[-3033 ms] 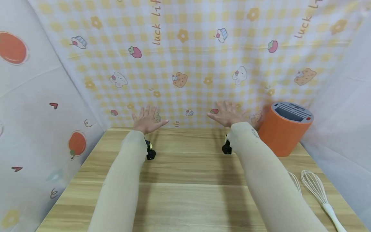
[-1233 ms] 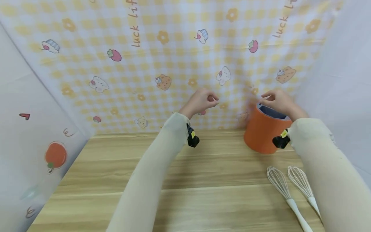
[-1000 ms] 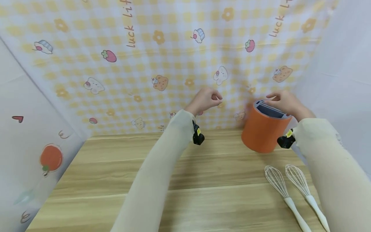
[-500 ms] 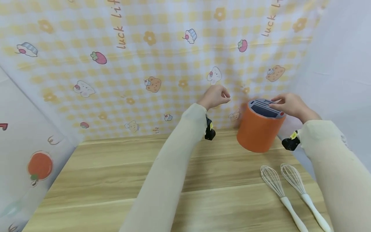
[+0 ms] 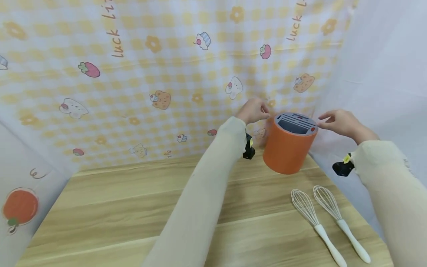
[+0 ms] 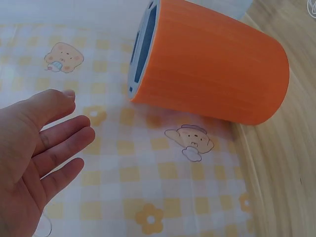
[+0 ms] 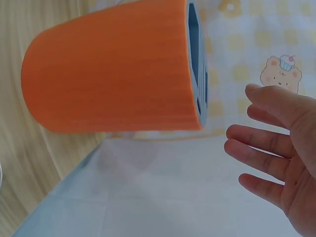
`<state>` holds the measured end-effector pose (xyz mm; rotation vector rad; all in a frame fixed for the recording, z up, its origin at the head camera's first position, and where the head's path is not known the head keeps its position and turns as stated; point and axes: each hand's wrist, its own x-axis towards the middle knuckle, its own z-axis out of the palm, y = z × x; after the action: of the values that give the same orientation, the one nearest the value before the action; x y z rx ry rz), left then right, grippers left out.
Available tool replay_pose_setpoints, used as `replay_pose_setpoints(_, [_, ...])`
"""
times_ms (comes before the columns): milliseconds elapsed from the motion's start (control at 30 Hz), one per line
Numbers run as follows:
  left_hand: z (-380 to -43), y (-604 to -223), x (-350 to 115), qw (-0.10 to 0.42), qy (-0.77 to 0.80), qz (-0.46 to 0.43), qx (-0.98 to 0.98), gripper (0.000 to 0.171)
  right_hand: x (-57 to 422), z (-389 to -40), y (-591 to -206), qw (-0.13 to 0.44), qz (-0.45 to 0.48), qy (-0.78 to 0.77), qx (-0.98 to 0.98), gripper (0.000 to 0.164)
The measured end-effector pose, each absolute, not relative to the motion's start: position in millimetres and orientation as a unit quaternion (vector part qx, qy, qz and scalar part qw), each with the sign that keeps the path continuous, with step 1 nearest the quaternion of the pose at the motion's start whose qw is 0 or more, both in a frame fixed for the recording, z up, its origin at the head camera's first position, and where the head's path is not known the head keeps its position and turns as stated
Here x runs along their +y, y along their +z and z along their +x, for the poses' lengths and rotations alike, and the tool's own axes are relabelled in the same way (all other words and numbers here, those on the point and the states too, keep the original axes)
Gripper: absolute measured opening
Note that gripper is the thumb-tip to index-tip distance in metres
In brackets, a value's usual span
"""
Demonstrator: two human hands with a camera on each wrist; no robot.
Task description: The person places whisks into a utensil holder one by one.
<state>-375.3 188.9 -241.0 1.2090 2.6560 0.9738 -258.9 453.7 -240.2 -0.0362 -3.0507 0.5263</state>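
Observation:
An orange knife block (image 5: 287,148) with a grey slotted top stands upright at the table's back right corner. Just left of its rim is my left hand (image 5: 254,110), fingers loosely bent and holding nothing. On the other side my right hand (image 5: 341,122) hovers by the rim, thumb and fingers apart. Both wrist views show a gap between the hand and the orange block (image 6: 212,61); in the right wrist view the fingers point toward the block's top (image 7: 198,64).
Two white whisks (image 5: 320,230) (image 5: 348,237) lie side by side at the right of the wooden table (image 5: 133,207). A checked cloth (image 5: 186,66) hangs behind, and a pale cloth (image 5: 377,74) closes off the right side.
Both hands have come from flat and outstretched over the table's back to either side of the knife block. Lately the right hand has drawn right, off the top. The view has turned right.

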Motion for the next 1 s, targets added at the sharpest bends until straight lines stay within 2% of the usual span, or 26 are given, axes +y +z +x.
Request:
replay_pose_setpoints(433, [-390, -268, 226, 0.079, 0.314, 0.386, 0.864, 0.017, 479, -250, -254, 0.018, -0.023, 0.156, -0.987, 0.053])
replay_pose_setpoints(1000, [-404, -292, 251, 0.070, 0.330, 0.371, 0.865, 0.024, 491, -253, -287, 0.034, -0.016, 0.185, -0.982, 0.053])
